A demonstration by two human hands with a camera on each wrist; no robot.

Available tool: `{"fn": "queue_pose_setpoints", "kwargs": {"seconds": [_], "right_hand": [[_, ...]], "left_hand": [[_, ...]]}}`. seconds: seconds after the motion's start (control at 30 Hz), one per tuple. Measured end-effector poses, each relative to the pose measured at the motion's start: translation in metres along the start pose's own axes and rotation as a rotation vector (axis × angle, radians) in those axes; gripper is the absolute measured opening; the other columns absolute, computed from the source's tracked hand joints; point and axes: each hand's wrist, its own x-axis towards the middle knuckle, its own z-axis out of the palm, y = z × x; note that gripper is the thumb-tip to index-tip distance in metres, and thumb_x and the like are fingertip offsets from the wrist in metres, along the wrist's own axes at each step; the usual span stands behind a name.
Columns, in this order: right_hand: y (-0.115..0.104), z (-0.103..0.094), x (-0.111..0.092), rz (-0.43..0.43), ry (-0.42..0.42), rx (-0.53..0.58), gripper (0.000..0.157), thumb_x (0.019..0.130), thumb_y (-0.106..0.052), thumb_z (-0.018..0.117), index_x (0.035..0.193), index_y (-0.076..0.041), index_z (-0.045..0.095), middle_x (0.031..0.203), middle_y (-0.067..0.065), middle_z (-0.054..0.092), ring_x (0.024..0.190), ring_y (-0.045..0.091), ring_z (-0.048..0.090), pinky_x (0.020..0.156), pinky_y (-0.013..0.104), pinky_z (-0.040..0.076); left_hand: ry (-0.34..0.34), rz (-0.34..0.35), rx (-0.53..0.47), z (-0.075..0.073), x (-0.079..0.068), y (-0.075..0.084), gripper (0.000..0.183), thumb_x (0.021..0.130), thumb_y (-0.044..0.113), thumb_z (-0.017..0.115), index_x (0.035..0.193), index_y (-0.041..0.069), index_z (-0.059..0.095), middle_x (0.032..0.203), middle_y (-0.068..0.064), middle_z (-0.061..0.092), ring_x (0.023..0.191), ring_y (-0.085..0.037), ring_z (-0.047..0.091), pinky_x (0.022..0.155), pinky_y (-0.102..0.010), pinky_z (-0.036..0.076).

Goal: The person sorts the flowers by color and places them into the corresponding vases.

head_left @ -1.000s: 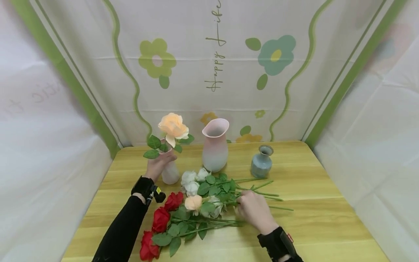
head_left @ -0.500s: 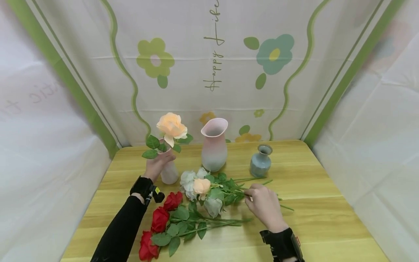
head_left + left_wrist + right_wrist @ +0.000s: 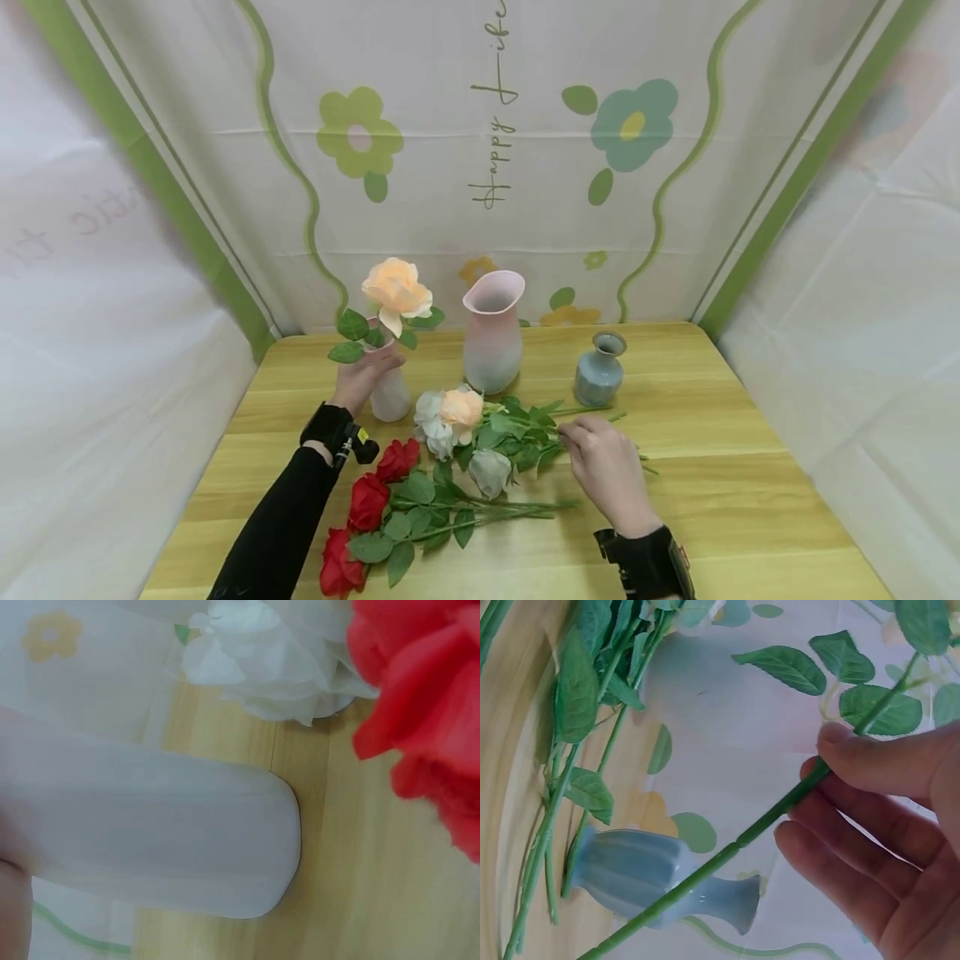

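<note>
My left hand point(image 3: 358, 383) grips the neck of a slim pink-and-white vase point(image 3: 391, 397) at the back left of the table. A peach rose point(image 3: 396, 292) stands in that vase, its bloom and leaves above the rim. In the left wrist view the vase's pale body point(image 3: 172, 832) reaches down to the wood, with white and red blooms beside it. My right hand point(image 3: 609, 475) pinches the stem point(image 3: 739, 844) of a second peach rose between thumb and fingers. That rose's bloom point(image 3: 461, 408) overlaps the white roses point(image 3: 491, 472) in the head view.
A wider pink-to-white vase point(image 3: 492, 350) stands at the back middle. To its right is a small blue-grey vase point(image 3: 598, 379). Several red roses point(image 3: 368, 502) lie at the front left, stems pointing right. White-rose stems point(image 3: 555, 802) lie near the right hand.
My right hand has drawn the second peach rose up and away from me, its bloom now over the white roses. The left hand stays on the slim vase.
</note>
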Motion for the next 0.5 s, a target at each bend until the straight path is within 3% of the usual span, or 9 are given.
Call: {"fn": "queue_pose_setpoints", "kwargs": {"seconds": [0.5], "right_hand": [[-0.0086,-0.0076,0.0086,-0.006,0.136,0.081,0.012,0.08,0.004,0.078,0.09,0.0,0.073,0.084,0.008,0.067,0.072,0.022,0.065,0.058,0.034,0.056]], "left_hand": [[0.011,0.011,0.013,0.0011,-0.0005,-0.0001,0.082,0.086,-0.002,0.074,0.155,0.012,0.031,0.156,-0.009,0.034,0.128,-0.04,0.047,0.097,-0.034,0.048]]}}
